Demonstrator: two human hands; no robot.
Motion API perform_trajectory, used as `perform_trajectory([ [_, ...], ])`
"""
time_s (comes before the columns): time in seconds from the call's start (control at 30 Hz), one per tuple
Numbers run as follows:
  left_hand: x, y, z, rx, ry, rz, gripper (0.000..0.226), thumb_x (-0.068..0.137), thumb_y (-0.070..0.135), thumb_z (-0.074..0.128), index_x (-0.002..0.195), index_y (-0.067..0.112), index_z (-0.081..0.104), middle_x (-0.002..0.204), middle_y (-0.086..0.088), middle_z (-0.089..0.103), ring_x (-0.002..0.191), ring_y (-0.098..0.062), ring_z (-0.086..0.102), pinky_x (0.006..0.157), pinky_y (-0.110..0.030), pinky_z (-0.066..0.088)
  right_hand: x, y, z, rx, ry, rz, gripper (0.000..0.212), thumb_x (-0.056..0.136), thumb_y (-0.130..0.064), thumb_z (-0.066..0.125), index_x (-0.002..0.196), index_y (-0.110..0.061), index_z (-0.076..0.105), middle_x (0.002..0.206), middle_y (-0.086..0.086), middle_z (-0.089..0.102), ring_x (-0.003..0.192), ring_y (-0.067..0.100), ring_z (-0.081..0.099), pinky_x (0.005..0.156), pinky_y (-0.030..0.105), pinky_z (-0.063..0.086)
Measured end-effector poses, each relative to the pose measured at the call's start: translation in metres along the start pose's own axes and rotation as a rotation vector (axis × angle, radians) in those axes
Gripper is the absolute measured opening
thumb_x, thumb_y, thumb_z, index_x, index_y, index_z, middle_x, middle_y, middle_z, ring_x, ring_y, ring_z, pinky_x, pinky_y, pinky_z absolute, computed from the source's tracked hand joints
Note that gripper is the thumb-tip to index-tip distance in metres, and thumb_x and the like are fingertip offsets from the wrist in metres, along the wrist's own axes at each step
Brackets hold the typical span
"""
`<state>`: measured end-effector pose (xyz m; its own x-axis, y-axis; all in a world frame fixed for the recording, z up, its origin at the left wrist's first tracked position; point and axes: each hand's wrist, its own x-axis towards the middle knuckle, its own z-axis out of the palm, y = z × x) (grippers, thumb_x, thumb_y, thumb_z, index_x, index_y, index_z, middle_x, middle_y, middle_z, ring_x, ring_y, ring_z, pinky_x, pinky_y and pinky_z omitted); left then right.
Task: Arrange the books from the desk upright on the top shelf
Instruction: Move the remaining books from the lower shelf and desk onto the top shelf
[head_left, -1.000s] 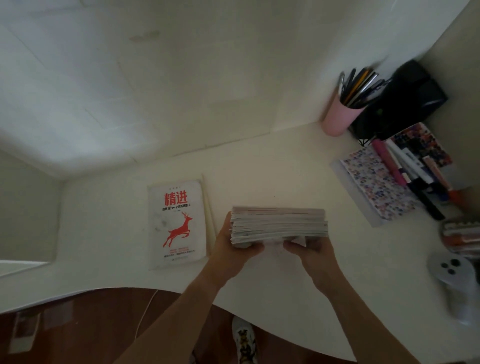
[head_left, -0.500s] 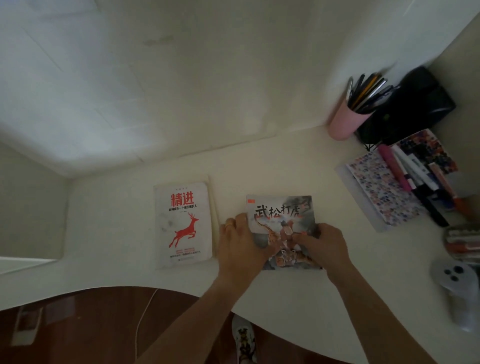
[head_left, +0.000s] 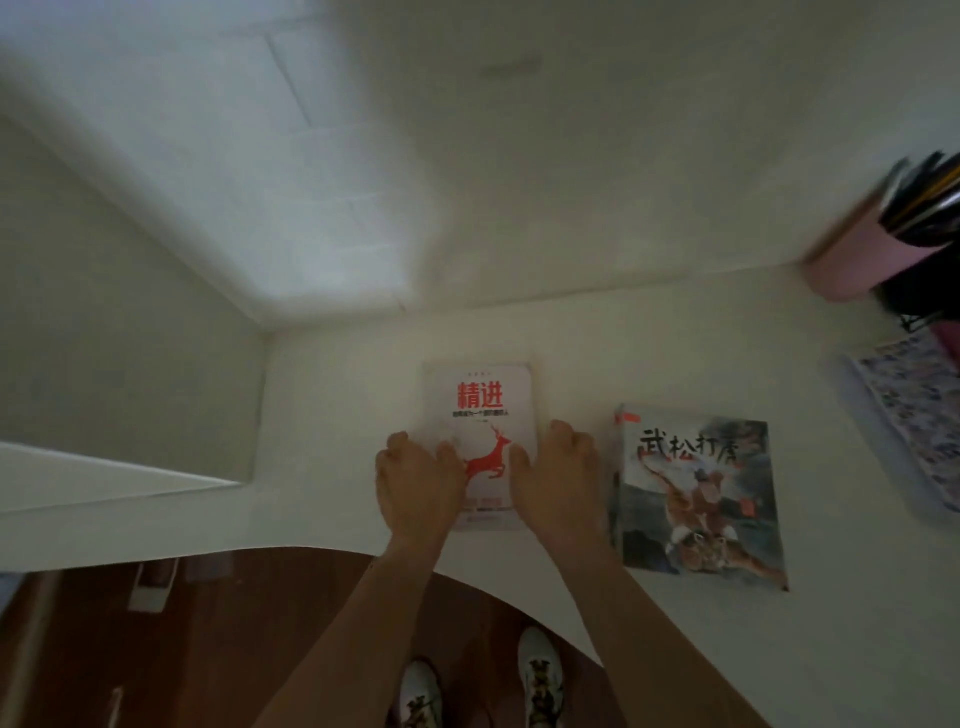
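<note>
A white desk (head_left: 675, 649) with a curved front edge fills a corner between pale walls (head_left: 571, 130). Below its edge lies dark reddish wood floor (head_left: 208, 649). Soft light brightens the wall above the desk's left end.

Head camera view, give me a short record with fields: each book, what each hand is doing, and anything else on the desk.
white deer book: flat on the desk, cover up
left hand: at the book's left edge, fingers curled round it
right hand: at the book's right edge, fingers curled round it
tiger book: flat, right of the deer book, untouched
pink pen cup: far right, blurred
patterned notebook: right edge
shelf: not in view
</note>
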<state>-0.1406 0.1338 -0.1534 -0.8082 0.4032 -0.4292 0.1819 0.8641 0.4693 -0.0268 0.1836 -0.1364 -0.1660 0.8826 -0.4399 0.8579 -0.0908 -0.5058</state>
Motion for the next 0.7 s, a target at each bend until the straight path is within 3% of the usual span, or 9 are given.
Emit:
perform_trajectory([
  [0.13, 0.016, 0.0, 0.001, -0.258, -0.105, -0.117, 0.036, 0.089, 0.029, 0.068, 0.113, 0.003, 0.061, 0.102, -0.006, 0.07, 0.083, -0.021, 0.065, 0.064, -0.028, 0.048, 0.02, 0.009, 0.015, 0.018, 0.003, 0.057, 0.047, 0.093, -0.047, 0.059, 0.118, -0.008, 0.052, 0.119, 0.016, 0.058, 0.104, 0.035, 0.061, 0.089, 0.049, 0.055],
  [0.2, 0.012, 0.003, -0.004, -0.524, -0.263, -0.151, 0.026, 0.092, 0.024, 0.068, 0.114, 0.009, 0.068, 0.099, -0.006, 0.074, 0.082, -0.022, 0.072, 0.063, -0.03, 0.058, 0.025, 0.012, 0.017, 0.117, -0.052, 0.104, 0.059, 0.082, -0.057, 0.063, 0.12, -0.014, 0.052, 0.115, 0.012, 0.061, 0.1, 0.033, 0.064, 0.087, 0.049, 0.058],
  [0.27, 0.002, 0.001, -0.017, -0.688, -0.386, -0.054, 0.019, 0.098, 0.021, 0.066, 0.116, 0.017, 0.068, 0.105, -0.008, 0.076, 0.088, -0.024, 0.076, 0.068, -0.035, 0.063, 0.026, 0.012, 0.014, 0.275, -0.094, 0.133, 0.069, 0.069, -0.058, 0.072, 0.124, -0.02, 0.053, 0.112, 0.006, 0.065, 0.097, 0.027, 0.067, 0.085, 0.048, 0.06],
  [0.37, -0.013, -0.019, -0.047, -0.807, -0.558, 0.152, 0.025, 0.101, 0.02, 0.063, 0.126, 0.021, 0.065, 0.114, -0.005, 0.077, 0.098, -0.024, 0.077, 0.079, -0.039, 0.064, 0.019, 0.012, 0.003, 0.636, -0.078, 0.12, 0.066, 0.068, -0.029, 0.091, 0.124, -0.018, 0.056, 0.11, 0.0, 0.072, 0.094, 0.019, 0.073, 0.08, 0.045, 0.063],
  [0.47, -0.013, -0.04, -0.065, -0.841, -0.602, 0.277, 0.033, 0.098, 0.009, 0.065, 0.13, 0.014, 0.065, 0.119, -0.004, 0.076, 0.11, -0.024, 0.073, 0.09, -0.035, 0.061, -0.003, 0.012, -0.008, 0.85, -0.05, -0.102, 0.05, 0.081, 0.007, 0.079, 0.121, -0.017, 0.059, 0.108, -0.003, 0.075, 0.103, 0.017, 0.073, 0.083, 0.038, 0.062],
  [0.53, -0.007, -0.048, -0.067, -0.818, -0.559, 0.349, 0.034, 0.095, 0.002, 0.066, 0.128, 0.012, 0.066, 0.121, -0.001, 0.075, 0.115, -0.019, 0.07, 0.093, -0.026, 0.057, -0.017, 0.011, -0.003, 0.81, -0.005, -0.239, 0.048, 0.083, 0.012, 0.075, 0.111, -0.026, 0.067, 0.106, -0.01, 0.076, 0.106, 0.013, 0.071, 0.089, 0.034, 0.059],
  [0.6, -0.002, -0.052, -0.065, -0.801, -0.561, 0.374, 0.037, 0.094, 0.0, 0.067, 0.128, 0.015, 0.065, 0.124, 0.003, 0.074, 0.119, -0.015, 0.068, 0.096, -0.024, 0.054, -0.022, 0.012, 0.005, 0.794, 0.04, -0.259, 0.05, 0.082, 0.011, 0.075, 0.106, -0.032, 0.068, 0.102, -0.017, 0.076, 0.103, 0.008, 0.071, 0.089, 0.031, 0.058],
  [0.7, 0.003, -0.057, -0.051, -0.733, -0.561, 0.42, 0.049, 0.094, -0.002, 0.068, 0.133, 0.025, 0.058, 0.127, 0.01, 0.07, 0.123, -0.004, 0.062, 0.097, -0.019, 0.051, -0.022, 0.012, 0.014, 0.839, 0.047, -0.216, 0.047, 0.084, 0.009, 0.075, 0.119, -0.021, 0.067, 0.108, -0.012, 0.076, 0.106, 0.009, 0.071, 0.087, 0.026, 0.06],
])
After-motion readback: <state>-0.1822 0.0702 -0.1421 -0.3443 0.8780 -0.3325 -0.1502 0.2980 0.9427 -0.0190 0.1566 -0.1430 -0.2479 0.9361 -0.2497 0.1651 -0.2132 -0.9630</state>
